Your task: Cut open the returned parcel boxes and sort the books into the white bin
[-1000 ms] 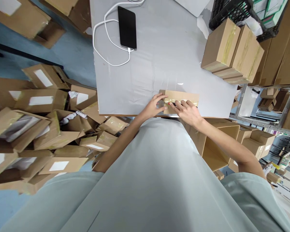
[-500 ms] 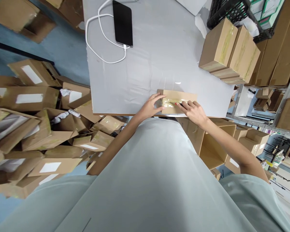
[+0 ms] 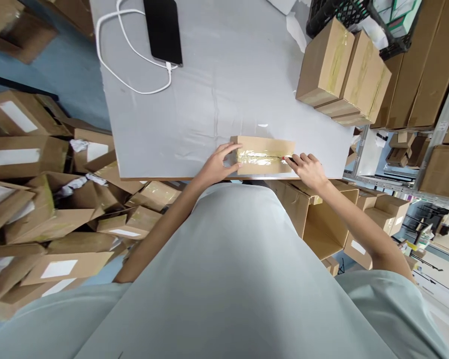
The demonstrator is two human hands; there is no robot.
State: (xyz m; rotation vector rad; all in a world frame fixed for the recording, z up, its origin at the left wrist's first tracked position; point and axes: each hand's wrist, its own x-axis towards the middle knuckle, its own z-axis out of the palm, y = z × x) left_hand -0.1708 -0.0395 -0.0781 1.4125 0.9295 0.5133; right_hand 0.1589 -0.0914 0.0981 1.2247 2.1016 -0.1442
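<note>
Left hand (image 3: pixel 219 164), arched, steadies the left end of a small carton (image 3: pixel 265 142), with thumb and fingers set apart upon it. Right hand (image 3: pixel 310 172), fingers closed, grips a slim dark tool (image 3: pixel 292 162) whose red front part meets the taped seam near the carton's right end. The carton lies lengthwise beside the near edge of the grey worktop (image 3: pixel 198 114), its upper face crossed by shiny clear tape (image 3: pixel 260 161) along which a dark line runs. A small white scrap (image 3: pixel 263 125) lies just beyond it. Towards the far left corner rests a black phone (image 3: pixel 163 32), joined to a looped white cable (image 3: pixel 145 93). Near the right edge, taped cartons (image 3: pixel 346 75) stand side by side before a black crate (image 3: pixel 331 11).
</note>
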